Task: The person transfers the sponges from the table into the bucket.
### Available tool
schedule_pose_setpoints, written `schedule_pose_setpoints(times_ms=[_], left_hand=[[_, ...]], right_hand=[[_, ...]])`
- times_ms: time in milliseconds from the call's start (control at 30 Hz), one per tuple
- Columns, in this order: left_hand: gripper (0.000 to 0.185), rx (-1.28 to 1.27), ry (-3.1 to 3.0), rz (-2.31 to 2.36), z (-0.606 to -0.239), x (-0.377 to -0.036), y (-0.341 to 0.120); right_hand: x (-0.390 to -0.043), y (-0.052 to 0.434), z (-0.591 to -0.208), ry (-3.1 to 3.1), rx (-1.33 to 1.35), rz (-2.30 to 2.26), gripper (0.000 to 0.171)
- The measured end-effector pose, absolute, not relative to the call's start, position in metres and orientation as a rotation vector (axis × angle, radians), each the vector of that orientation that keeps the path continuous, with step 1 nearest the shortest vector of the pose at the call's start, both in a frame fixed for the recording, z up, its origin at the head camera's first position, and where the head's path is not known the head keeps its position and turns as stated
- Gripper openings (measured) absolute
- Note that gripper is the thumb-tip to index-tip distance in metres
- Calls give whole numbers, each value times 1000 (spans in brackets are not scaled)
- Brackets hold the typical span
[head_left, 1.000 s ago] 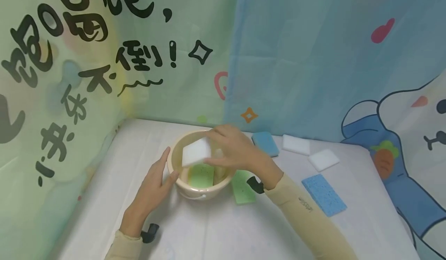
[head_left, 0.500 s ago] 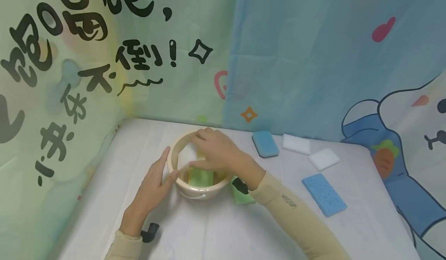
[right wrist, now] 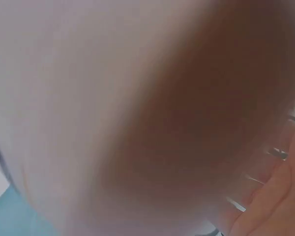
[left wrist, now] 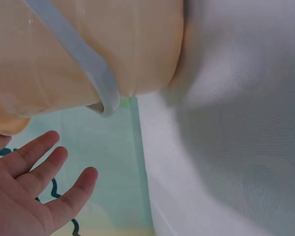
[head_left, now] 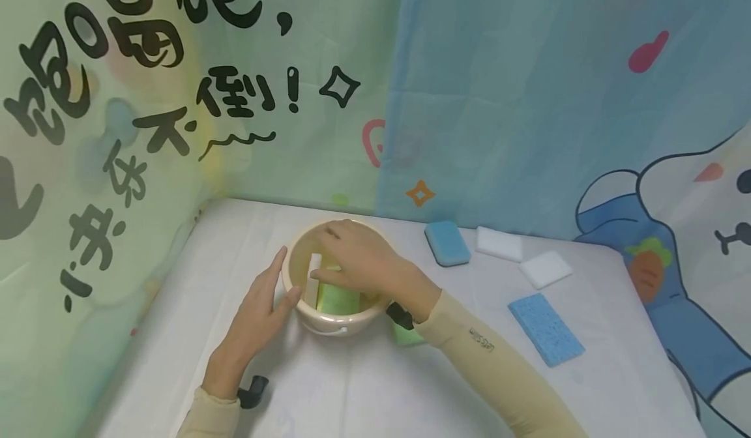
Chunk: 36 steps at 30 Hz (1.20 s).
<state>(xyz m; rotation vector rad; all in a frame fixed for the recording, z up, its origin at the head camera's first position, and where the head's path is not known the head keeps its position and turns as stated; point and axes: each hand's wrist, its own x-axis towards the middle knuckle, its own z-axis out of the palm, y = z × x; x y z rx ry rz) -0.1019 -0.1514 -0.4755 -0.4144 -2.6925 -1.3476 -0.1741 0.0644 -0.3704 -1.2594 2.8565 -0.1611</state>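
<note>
Head view looks down into the bucket (head_left: 353, 324); wrist views sit nearer.

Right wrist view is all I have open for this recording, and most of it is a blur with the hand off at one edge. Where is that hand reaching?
Observer: In the head view, the right hand reaches over the rim into a cream bucket.
Operator: What lies in there near its thumb?
Observer: A white block, showing as a narrow strip beside a green sponge; whether the hand grips it, I cannot tell.
Operator: And the other hand, which my view misses?
Observer: The left hand is at the bucket's outer left side in the head view, thumb at the rim.
</note>
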Motion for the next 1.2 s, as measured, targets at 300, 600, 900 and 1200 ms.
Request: schedule_pose_setpoints(times_ms=[300,600,900,1200], left_hand=[[71,-392,-2697,-1354,-474,-102,-151],[71,-398,-2687,-1347,-477,-103,-150],[72,-417,-2686,-1344,-478,-103,-150],[72,-427,-2680,-1349,-476,-103,-150]], right_hand=[[-173,94,-354,2966,-1315,-394,52],[-167,124,-355,3038,-1288,-496,52],[-157,159,-359,3070,-1200,-603,50],[-146,191,-370,3113,-1054,-546,52]])
